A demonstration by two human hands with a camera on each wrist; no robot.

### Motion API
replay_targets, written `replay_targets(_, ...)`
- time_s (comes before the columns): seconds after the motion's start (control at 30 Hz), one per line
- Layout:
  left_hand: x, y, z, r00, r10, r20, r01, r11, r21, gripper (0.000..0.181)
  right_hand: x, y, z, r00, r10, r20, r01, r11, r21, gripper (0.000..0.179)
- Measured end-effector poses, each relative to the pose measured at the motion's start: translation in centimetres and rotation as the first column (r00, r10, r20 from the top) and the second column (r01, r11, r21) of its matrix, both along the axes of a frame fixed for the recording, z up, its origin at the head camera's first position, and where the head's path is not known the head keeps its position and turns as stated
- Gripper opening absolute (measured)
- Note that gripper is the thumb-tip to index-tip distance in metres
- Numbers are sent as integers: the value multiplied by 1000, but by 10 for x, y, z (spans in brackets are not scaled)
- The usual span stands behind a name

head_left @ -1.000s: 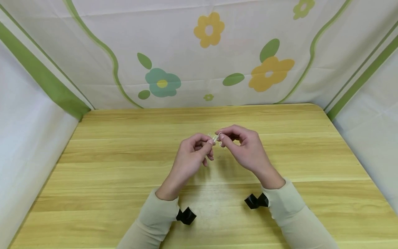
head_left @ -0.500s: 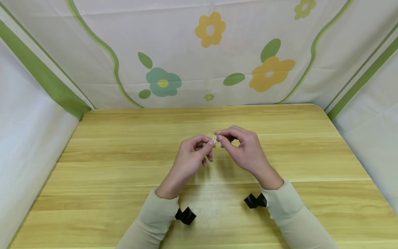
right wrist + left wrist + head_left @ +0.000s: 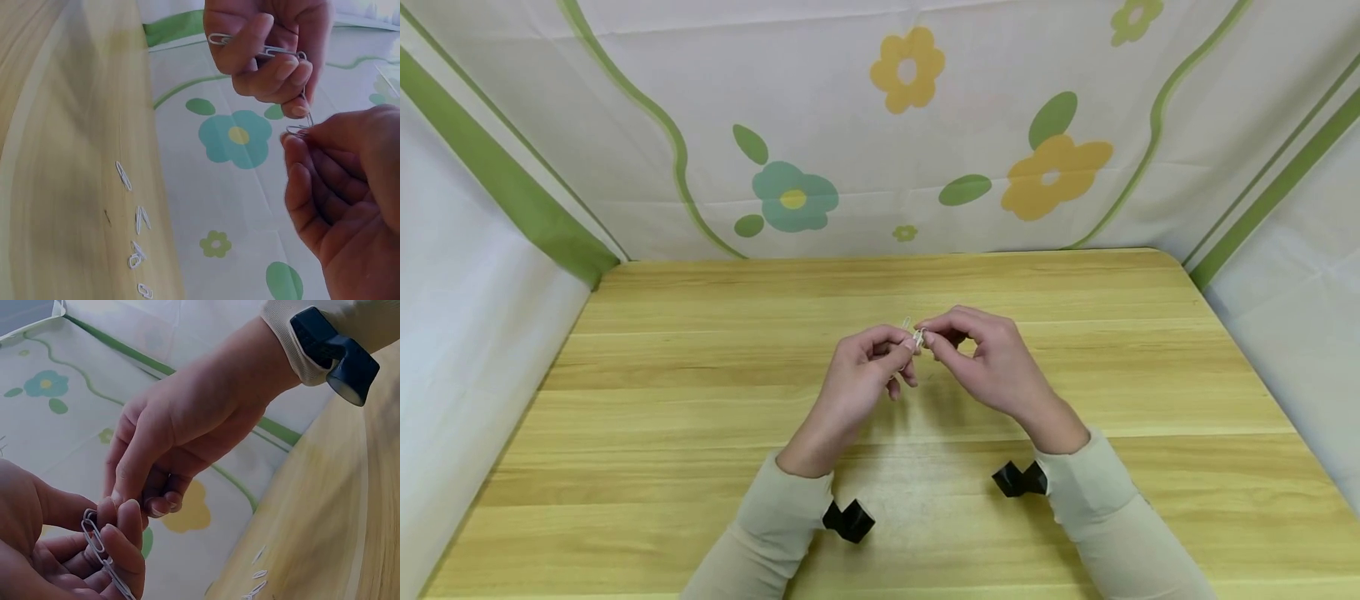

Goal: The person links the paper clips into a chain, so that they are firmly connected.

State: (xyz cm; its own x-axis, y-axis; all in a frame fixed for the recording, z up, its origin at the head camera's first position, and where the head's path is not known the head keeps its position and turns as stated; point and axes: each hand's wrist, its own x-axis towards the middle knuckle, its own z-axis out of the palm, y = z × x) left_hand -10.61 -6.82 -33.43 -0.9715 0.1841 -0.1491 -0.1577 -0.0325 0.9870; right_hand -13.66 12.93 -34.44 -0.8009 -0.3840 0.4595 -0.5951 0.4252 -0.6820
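Note:
A chain of linked white paper clips [image 3: 94, 534] runs along the fingers of my left hand [image 3: 861, 371], which pinches its end link between thumb and forefinger. Just to the right, my right hand [image 3: 992, 358] pinches another paper clip [image 3: 295, 131] by thumb and fingertip. In the right wrist view this clip meets the chain's end at the left fingertips; whether the two are hooked together I cannot tell. Both hands are raised above the wooden table [image 3: 700, 433], fingertips almost touching.
Several loose paper clips [image 3: 124, 176] lie scattered on the table, mostly hidden behind the hands in the head view. A small dark mark [image 3: 107, 216] shows near them. Flowered white cloth [image 3: 865, 150] encloses the table's back and sides. A black camera [image 3: 852, 521] sits at each cuff.
My right hand has moved slightly left and down, bringing its paper clip up against the left fingertips. The left hand stays nearly still. Loose clips seen between the hands are now covered.

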Motion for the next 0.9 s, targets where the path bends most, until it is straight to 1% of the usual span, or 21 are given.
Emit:
replay_targets(0.13, 0, 0, 0, 1000, -7, 3, 7, 1000, 11, 18, -1, 2, 0, 999, 22, 37, -22, 1000, 15, 11)
replay_targets(0.27, 0, -1, 0, 1000, -7, -9, 7, 1000, -10, 18, -2, 5, -1, 997, 32, 67, -35, 998, 43, 9)
replay_targets(0.37, 0, -1, -1, 1000, -5, -15, 4, 1000, -27, 18, -3, 8, 1, 992, 51, 118, -59, 996, 64, 7)
replay_targets(0.47, 0, -2, -1, 1000, 1, -11, -2, 999, -36, 16, -4, 12, 4, 976, 59, 212, -76, 995, 70, 6)
replay_targets(0.57, 0, -3, 0, 1000, 8, -6, -8, 999, -42, 16, -4, 16, 7, 948, 66, 313, -87, 995, 53, 7)
replay_targets(0.63, -1, -4, 0, 1000, 13, -5, -14, 999, -46, 16, -5, 18, 7, 933, 74, 353, -93, 995, 38, 8)
replay_targets(0.73, -1, -5, -2, 1000, 16, -4, -17, 999, -44, 16, -6, 20, 7, 925, 69, 373, -82, 996, 19, 8)
replay_targets(0.9, -3, -6, -4, 1000, 6, 9, -5, 999, -47, 15, -7, 24, 7, 931, 27, 364, -33, 999, 12, 8)
